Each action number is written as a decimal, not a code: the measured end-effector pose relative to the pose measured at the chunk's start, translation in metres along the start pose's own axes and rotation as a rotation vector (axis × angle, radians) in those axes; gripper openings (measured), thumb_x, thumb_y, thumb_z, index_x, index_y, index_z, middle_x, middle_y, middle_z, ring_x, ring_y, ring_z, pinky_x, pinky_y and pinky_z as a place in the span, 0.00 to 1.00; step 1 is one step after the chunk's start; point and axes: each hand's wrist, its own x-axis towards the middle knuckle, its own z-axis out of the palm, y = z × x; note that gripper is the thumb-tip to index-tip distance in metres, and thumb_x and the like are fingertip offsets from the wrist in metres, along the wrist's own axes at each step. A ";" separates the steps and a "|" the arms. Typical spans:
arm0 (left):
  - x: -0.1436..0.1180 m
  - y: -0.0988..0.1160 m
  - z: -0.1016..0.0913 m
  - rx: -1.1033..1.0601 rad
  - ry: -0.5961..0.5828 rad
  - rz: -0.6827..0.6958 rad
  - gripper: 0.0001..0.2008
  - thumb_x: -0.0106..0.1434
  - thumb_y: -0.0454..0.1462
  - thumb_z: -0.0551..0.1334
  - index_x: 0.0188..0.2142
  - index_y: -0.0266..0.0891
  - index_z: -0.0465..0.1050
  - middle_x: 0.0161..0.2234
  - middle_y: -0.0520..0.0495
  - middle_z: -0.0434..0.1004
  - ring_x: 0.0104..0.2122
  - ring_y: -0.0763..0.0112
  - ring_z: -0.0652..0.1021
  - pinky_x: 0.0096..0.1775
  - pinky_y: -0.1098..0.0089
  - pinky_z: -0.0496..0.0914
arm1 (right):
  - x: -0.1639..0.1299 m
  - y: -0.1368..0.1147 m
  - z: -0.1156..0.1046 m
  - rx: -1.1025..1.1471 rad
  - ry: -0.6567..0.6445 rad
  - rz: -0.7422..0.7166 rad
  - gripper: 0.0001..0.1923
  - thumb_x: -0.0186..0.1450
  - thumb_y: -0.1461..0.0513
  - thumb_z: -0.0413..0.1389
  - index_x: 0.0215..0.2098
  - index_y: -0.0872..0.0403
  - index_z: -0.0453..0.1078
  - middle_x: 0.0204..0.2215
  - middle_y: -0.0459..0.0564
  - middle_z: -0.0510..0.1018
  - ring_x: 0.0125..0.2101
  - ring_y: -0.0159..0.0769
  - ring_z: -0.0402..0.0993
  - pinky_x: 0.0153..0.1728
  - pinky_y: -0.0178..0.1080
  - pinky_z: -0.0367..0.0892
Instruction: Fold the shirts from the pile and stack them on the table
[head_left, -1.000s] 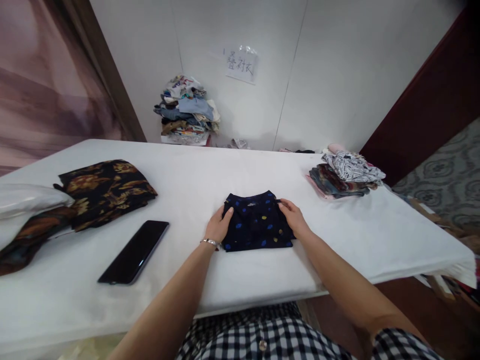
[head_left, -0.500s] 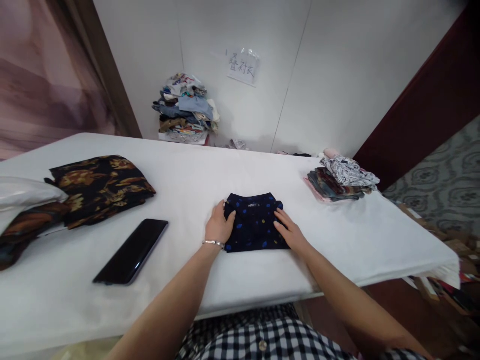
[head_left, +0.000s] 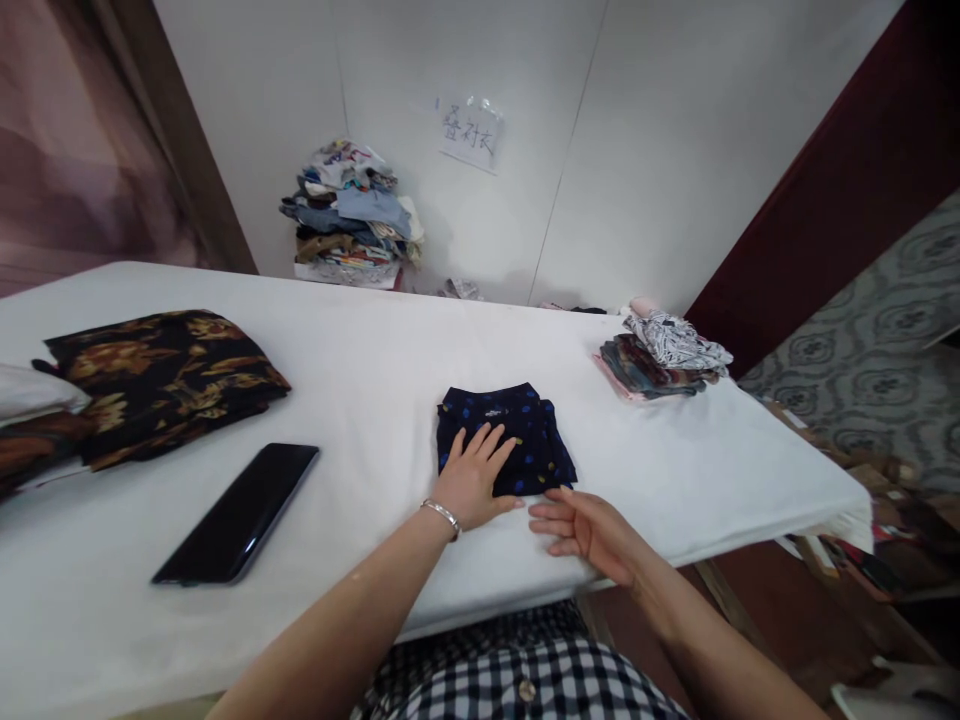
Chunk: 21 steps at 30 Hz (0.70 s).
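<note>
A dark navy shirt (head_left: 536, 440) with blue and yellow spots lies folded into a compact block in front of me, its collar edge at the far side. Spread flat across its left part is my left hand (head_left: 478, 475), fingers apart, a silver bracelet on the wrist. My right hand (head_left: 581, 530) is at the shirt's near right edge, palm turned inward and fingers stretched out. Its thumb side meets or nearly meets the cloth; I cannot tell which.
A black phone (head_left: 238, 515) lies on the white table (head_left: 360, 380) to the left. Behind it is a dark floral garment (head_left: 172, 375). Folded clothes (head_left: 660, 355) are stacked at the right. A tall clothes pile (head_left: 352, 220) stands by the wall, near a paper sign (head_left: 470, 133).
My left hand has moved from the shirt's left edge onto its top. My right hand has left the right side and come down to the near edge. The view has shifted slightly.
</note>
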 end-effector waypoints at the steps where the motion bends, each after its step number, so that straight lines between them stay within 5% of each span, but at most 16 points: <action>1: 0.000 0.000 0.001 0.007 -0.012 -0.002 0.40 0.54 0.54 0.64 0.63 0.44 0.58 0.66 0.39 0.52 0.65 0.48 0.54 0.62 0.42 0.45 | 0.003 0.000 0.003 0.048 -0.047 -0.003 0.16 0.61 0.54 0.60 0.41 0.56 0.69 0.43 0.60 0.79 0.43 0.43 0.78 0.37 0.42 0.73; 4: 0.001 0.000 -0.002 0.012 -0.013 -0.023 0.31 0.58 0.45 0.63 0.61 0.47 0.62 0.65 0.41 0.56 0.64 0.50 0.57 0.61 0.43 0.49 | 0.016 0.000 0.013 0.168 -0.118 -0.057 0.15 0.60 0.55 0.61 0.40 0.55 0.69 0.44 0.58 0.79 0.49 0.44 0.74 0.49 0.47 0.69; 8: 0.005 -0.001 -0.009 -0.036 0.040 -0.071 0.20 0.64 0.39 0.56 0.56 0.48 0.68 0.61 0.45 0.64 0.62 0.54 0.61 0.61 0.45 0.52 | 0.026 0.004 0.031 0.297 -0.088 -0.201 0.17 0.58 0.56 0.64 0.41 0.55 0.69 0.44 0.56 0.78 0.50 0.44 0.73 0.51 0.49 0.67; 16: 0.005 -0.010 -0.008 -0.018 0.164 0.051 0.20 0.66 0.41 0.53 0.56 0.47 0.68 0.59 0.45 0.67 0.61 0.56 0.64 0.62 0.46 0.51 | 0.053 -0.003 0.062 0.349 -0.084 -0.207 0.22 0.56 0.51 0.64 0.43 0.56 0.71 0.37 0.52 0.79 0.34 0.37 0.77 0.33 0.40 0.73; 21: 0.005 -0.013 0.001 0.061 0.135 0.161 0.21 0.64 0.43 0.56 0.56 0.47 0.69 0.60 0.45 0.66 0.61 0.52 0.64 0.60 0.44 0.56 | 0.078 -0.010 0.078 0.424 0.120 -0.319 0.17 0.52 0.61 0.66 0.40 0.56 0.72 0.35 0.50 0.81 0.33 0.37 0.77 0.27 0.35 0.70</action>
